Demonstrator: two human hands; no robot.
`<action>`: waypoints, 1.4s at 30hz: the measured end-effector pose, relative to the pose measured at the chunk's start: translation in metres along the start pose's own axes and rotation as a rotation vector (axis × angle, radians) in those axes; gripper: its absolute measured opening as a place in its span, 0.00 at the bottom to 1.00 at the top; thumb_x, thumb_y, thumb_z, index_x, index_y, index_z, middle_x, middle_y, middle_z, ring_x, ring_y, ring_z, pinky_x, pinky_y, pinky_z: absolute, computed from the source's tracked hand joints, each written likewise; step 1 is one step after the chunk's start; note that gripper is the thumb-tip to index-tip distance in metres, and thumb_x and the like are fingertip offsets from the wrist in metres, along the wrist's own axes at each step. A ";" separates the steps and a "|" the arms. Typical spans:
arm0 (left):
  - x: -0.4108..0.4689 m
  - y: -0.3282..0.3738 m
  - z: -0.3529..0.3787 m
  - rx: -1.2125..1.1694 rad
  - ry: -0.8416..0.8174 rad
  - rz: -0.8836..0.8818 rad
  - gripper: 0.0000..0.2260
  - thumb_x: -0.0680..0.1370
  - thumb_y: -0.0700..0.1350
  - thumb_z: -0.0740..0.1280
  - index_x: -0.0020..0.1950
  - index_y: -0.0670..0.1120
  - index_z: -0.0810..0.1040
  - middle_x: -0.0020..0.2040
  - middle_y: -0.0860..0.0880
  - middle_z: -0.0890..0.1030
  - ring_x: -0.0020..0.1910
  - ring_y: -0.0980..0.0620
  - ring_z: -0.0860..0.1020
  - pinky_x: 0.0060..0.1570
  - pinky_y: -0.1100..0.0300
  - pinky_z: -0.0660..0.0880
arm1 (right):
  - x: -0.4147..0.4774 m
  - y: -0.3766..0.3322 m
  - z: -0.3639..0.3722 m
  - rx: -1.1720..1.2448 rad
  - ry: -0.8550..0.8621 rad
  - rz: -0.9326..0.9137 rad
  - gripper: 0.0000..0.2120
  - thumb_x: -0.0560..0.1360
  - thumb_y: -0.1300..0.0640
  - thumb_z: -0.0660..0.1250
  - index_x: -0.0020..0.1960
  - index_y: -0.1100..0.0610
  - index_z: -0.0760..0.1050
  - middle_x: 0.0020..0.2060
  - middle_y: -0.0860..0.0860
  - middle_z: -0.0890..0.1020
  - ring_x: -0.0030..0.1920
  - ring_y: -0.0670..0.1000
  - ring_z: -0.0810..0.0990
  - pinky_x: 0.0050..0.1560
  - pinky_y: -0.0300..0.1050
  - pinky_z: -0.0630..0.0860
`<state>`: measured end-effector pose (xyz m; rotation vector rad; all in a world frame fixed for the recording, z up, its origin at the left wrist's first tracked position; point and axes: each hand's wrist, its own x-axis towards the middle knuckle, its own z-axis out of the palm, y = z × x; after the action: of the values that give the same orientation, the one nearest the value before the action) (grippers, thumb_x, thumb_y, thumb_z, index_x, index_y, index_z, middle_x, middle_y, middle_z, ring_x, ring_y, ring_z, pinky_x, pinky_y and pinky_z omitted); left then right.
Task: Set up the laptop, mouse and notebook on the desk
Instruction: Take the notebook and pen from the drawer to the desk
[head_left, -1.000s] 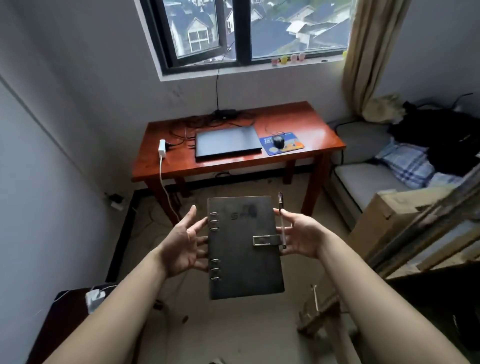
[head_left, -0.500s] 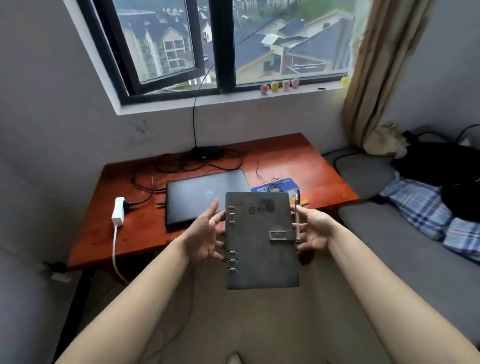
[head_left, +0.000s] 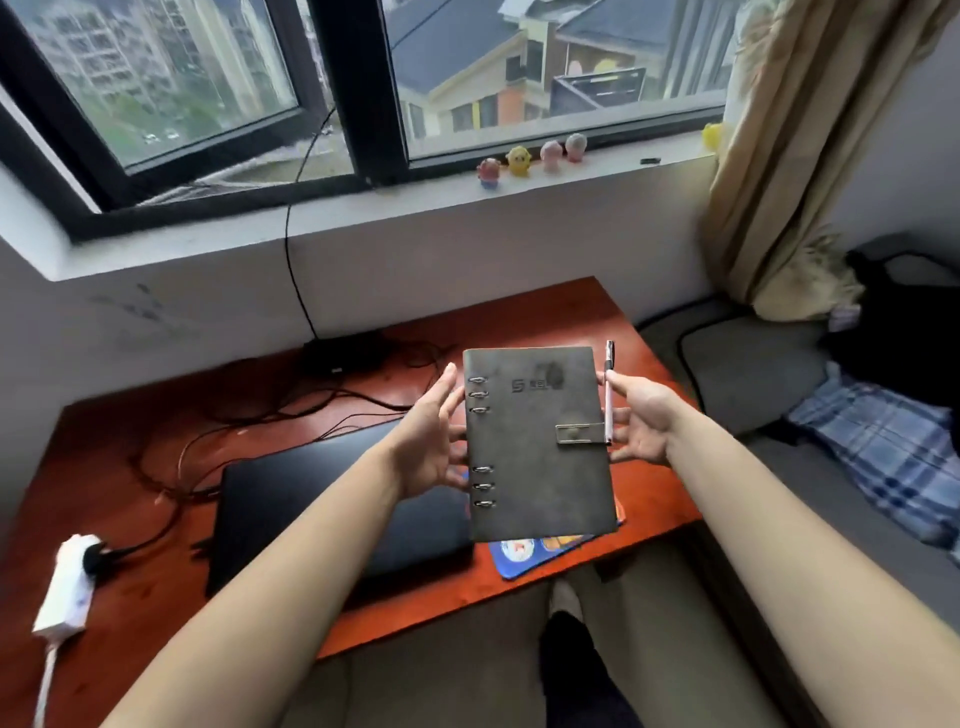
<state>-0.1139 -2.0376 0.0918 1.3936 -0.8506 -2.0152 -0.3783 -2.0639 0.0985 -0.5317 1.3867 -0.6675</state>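
Observation:
A grey ring-bound notebook (head_left: 540, 441) with a clasp is held flat above the right part of the red-brown desk (head_left: 130, 582). My left hand (head_left: 434, 434) supports its ringed spine edge, and my right hand (head_left: 641, 418) holds its clasp edge together with a white pen (head_left: 608, 395). Under my left forearm lies a closed dark laptop (head_left: 291, 514). A blue mouse pad (head_left: 540, 553) peeks out beneath the notebook. The mouse is hidden behind the notebook.
Black cables (head_left: 270, 421) and a black power box (head_left: 343, 353) lie at the desk's back. A white power strip (head_left: 65, 587) sits at the left edge. Small figurines (head_left: 530, 161) line the windowsill. A grey sofa (head_left: 748, 374) with a plaid cloth (head_left: 883, 457) stands to the right.
I have moved closer to the desk. The notebook, still in both hands, now hovers over the desk's right side and covers the mouse and most of the mouse pad.

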 end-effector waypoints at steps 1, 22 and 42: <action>0.025 0.009 0.000 -0.010 0.034 -0.002 0.30 0.75 0.75 0.53 0.75 0.66 0.63 0.64 0.44 0.81 0.63 0.41 0.79 0.63 0.30 0.68 | 0.023 -0.015 -0.004 -0.003 -0.001 0.004 0.12 0.84 0.44 0.56 0.54 0.47 0.76 0.49 0.56 0.80 0.46 0.58 0.81 0.47 0.59 0.76; 0.320 0.059 0.025 -0.244 0.431 -0.320 0.32 0.74 0.75 0.52 0.70 0.59 0.73 0.63 0.44 0.77 0.60 0.44 0.76 0.56 0.38 0.71 | 0.334 -0.115 -0.059 -0.186 0.153 0.184 0.12 0.77 0.47 0.65 0.51 0.53 0.82 0.50 0.50 0.86 0.47 0.54 0.85 0.44 0.44 0.80; 0.238 0.027 -0.040 0.738 0.613 0.012 0.28 0.82 0.61 0.56 0.77 0.45 0.65 0.77 0.43 0.66 0.76 0.46 0.62 0.76 0.54 0.56 | 0.289 -0.075 -0.001 -0.275 0.179 -0.065 0.16 0.76 0.58 0.72 0.63 0.57 0.80 0.46 0.51 0.79 0.44 0.48 0.75 0.47 0.40 0.71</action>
<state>-0.1502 -2.2369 -0.0421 2.2184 -1.3432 -1.1395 -0.3715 -2.3205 -0.0542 -0.7510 1.6480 -0.5904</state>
